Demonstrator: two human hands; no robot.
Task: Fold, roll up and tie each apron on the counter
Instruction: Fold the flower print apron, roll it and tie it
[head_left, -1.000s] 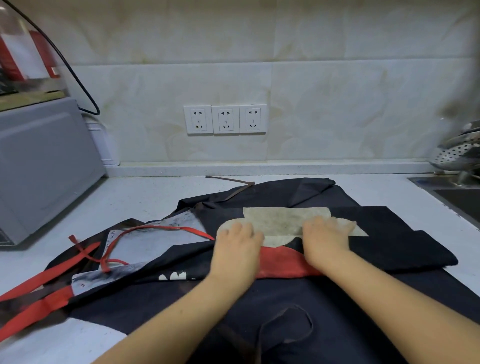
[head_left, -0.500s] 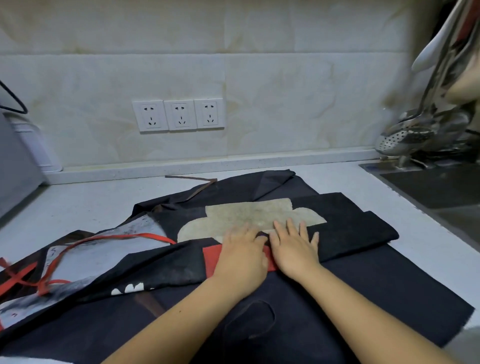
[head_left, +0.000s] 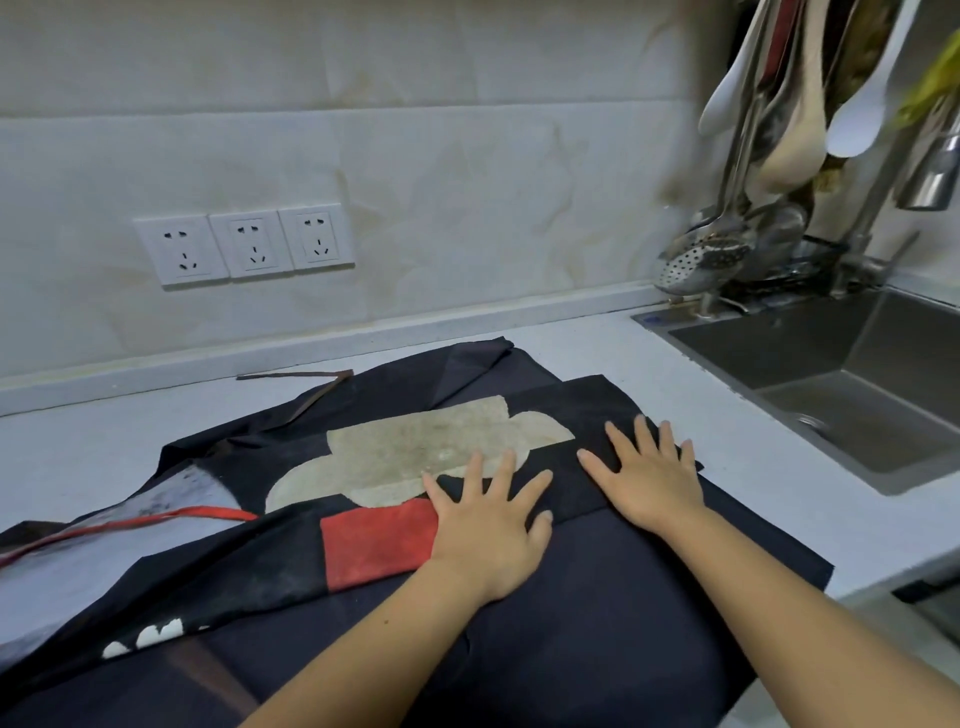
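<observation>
A dark navy apron (head_left: 597, 639) with a beige patch (head_left: 415, 452) and a red patch (head_left: 374, 540) lies spread over the white counter (head_left: 779, 499), its upper part folded over. My left hand (head_left: 488, 525) presses flat on the fold beside the red patch, fingers spread. My right hand (head_left: 649, 473) lies flat on the folded dark edge to the right, fingers apart. A red strap (head_left: 171, 517) trails off to the left over a second, grey-printed apron (head_left: 78, 561). A brown strap (head_left: 311, 387) lies behind the fabric.
A steel sink (head_left: 841, 384) is set into the counter at the right. Ladles and spoons (head_left: 779, 130) hang above it, and a skimmer (head_left: 691, 262) rests at its back edge. Three wall sockets (head_left: 244, 249) sit on the tiled backsplash.
The view has swung right, bringing the sink and hanging utensils in. My hands have slid apart and rightward along the fold, the right one out to the dark edge, fingers spread.
</observation>
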